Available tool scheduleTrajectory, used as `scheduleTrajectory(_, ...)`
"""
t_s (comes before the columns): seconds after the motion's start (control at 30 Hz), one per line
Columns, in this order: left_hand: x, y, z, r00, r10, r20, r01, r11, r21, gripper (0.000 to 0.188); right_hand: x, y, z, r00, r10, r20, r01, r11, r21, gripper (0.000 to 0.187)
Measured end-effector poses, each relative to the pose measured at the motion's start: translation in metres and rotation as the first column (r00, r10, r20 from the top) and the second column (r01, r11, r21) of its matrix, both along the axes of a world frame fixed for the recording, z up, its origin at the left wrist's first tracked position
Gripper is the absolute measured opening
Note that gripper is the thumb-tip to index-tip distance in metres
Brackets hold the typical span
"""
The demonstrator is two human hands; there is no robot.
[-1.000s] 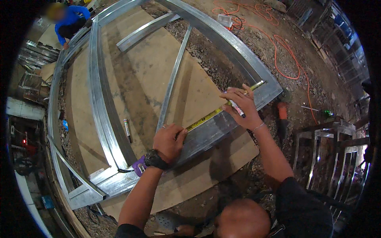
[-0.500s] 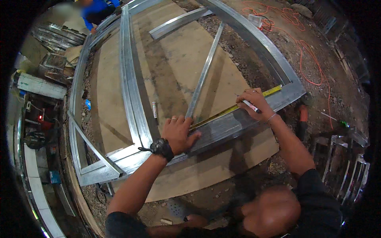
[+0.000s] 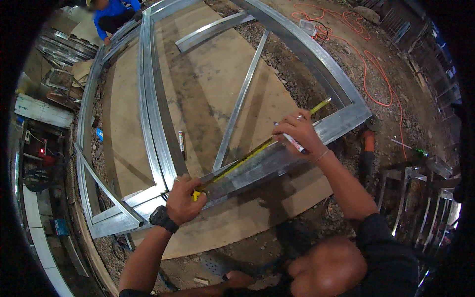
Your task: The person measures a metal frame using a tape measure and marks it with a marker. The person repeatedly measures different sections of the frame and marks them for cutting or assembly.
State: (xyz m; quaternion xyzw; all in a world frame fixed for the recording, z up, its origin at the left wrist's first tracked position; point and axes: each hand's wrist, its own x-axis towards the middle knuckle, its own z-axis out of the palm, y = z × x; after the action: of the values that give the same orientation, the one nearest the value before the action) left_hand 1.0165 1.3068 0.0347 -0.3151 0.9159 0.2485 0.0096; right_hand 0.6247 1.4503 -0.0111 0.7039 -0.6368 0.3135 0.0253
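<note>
My left hand (image 3: 183,202), a dark watch on its wrist, is closed on the yellow case of a tape measure (image 3: 197,194) by the near bar of a metal frame (image 3: 247,177). The yellow blade (image 3: 245,159) stretches from there along the bar, passes under my right hand (image 3: 301,134) and ends past it. Between the curled fingers of my right hand is a white marker (image 3: 295,142). Whether those fingers also pinch the blade is hard to see. Left of a slanting thin metal strip (image 3: 242,96), a second marker (image 3: 181,141) lies inside the frame.
Brown board (image 3: 208,79) lies beneath the frame. A person in blue (image 3: 114,17) crouches at the far left corner. Orange cord (image 3: 368,74) winds over the gravel at right, near an orange-and-black power tool (image 3: 368,141). Metal pieces (image 3: 415,188) stand at lower right.
My left hand has moved left along the bar from a flatter pose and now grips the tape's case. The right hand and the blade's far end have shifted left. The view has shifted slightly.
</note>
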Motion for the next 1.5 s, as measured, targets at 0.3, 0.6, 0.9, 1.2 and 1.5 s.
scheduleTrajectory(0.3, -0.064, 0.068, -0.006, 0.827, 0.528, -0.191, -0.136, 0.519, 0.844, 0.021, 0.036, 0.006, 0.072, 0.807, 0.137, 0.575, 0.383, 0.620, -0.685, 0.035)
scheduleTrajectory(0.6, -0.002, -0.033, 0.045, 0.974, 0.208, -0.090, -0.078, 0.678, 0.731, 0.021, 0.027, 0.027, 0.079, 0.953, -0.296, -0.069, 0.238, 0.866, -0.440, 0.033)
scheduleTrajectory(0.9, 0.081, -0.086, 0.048, 0.992, 0.063, 0.108, -0.101, 0.917, 0.387, 0.027, -0.031, -0.021, 0.017, 0.997, 0.033, 0.074, -0.038, 0.996, 0.077, 0.025)
scheduleTrajectory(1.2, 0.130, -0.104, -0.010, 0.988, 0.142, 0.062, -0.155, 0.930, 0.333, 0.024, -0.055, -0.019, -0.007, 0.775, 0.081, 0.626, -0.328, 0.899, 0.290, 0.018)
scheduleTrajectory(1.5, 0.138, -0.077, -0.031, 0.995, 0.096, -0.017, -0.097, 0.963, -0.251, 0.030, -0.039, -0.024, -0.028, 0.633, 0.045, 0.772, -0.380, 0.888, 0.259, 0.020)
